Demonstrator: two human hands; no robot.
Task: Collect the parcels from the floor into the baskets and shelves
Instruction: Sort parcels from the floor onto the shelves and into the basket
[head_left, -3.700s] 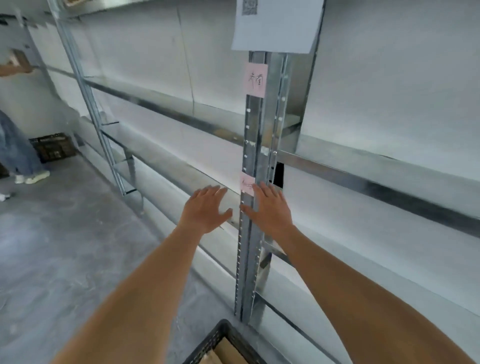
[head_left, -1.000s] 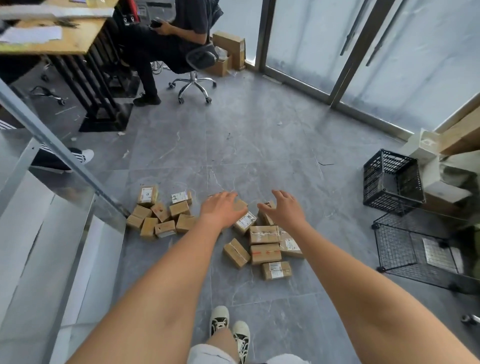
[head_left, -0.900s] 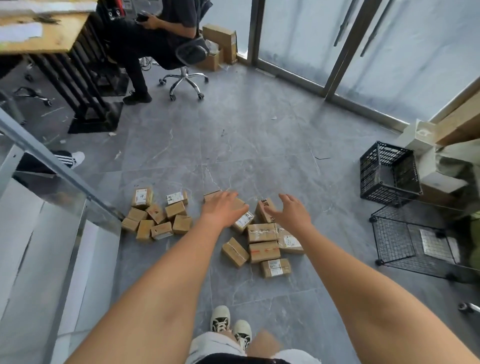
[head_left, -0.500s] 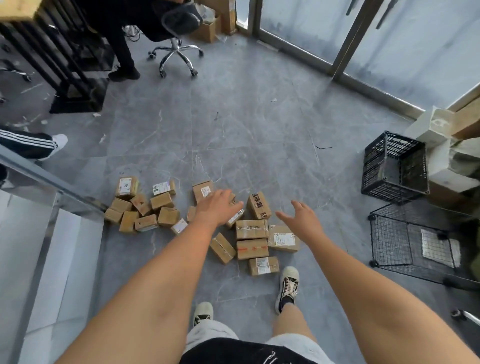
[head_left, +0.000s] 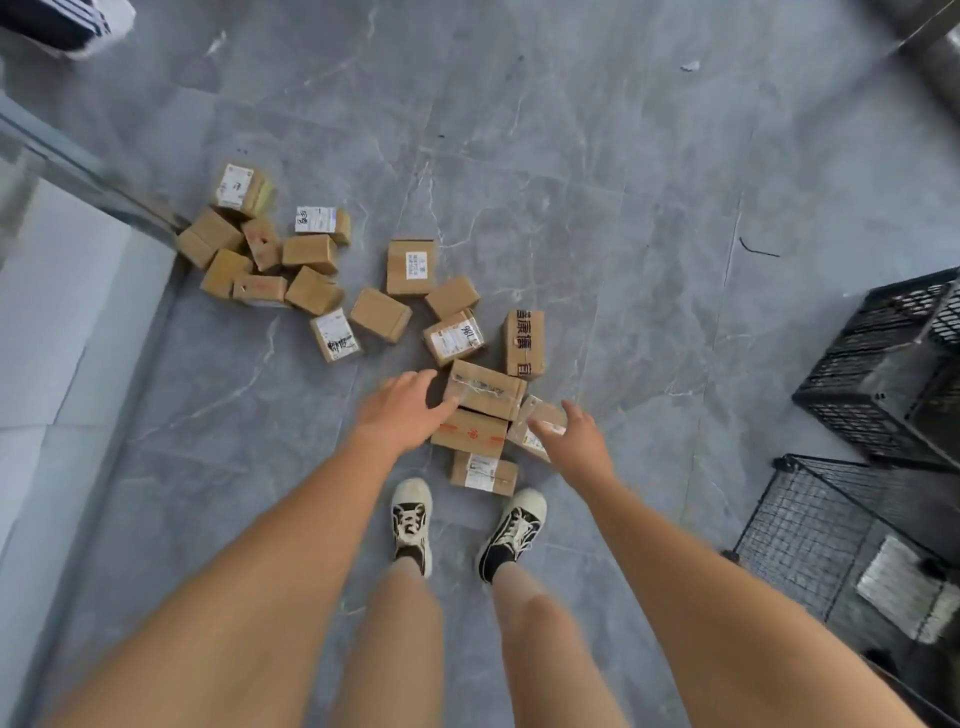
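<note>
Person is standing over the parcels (head_left: 363, 291), both arms reaching down, shoes (head_left: 462, 525) just short of the near cluster. Landmark: the taped box (head_left: 485, 389), lying across the top of that cluster. Left hand (head_left: 402, 410) is hovering just left of the taped box, fingers spread and relaxed, holding nothing; whether the fingertips are touching the box end cannot be told. Right hand (head_left: 579, 441) is just right of and nearer than the taped box, fingers loose, over a tilted label box (head_left: 535, 426); not gripping anything either. Directly nearer than the taped box: red-print box (head_left: 470, 434), then another labelled box (head_left: 483, 473) by the shoes. Beyond it: a box with big dark lettering (head_left: 523, 343) and more loose ones; a second tight heap is sitting well to the far left of it, against the shelf edge (head_left: 78, 312). All parcels are still on the floor (head_left: 623, 208). Black crate (head_left: 893, 374) and wire basket (head_left: 841, 540) are waiting well to the right of the taped box. Handling, as a judgement: small corrugated cartons, stiff, likely light, tape and labels a bit slick. Best hold looks like clamping the short ends between two palms, or pinching across the narrow width one-handed. Stacked ones are likely to slide if lifted by the top box only, so the taped box should be taken first.
</note>
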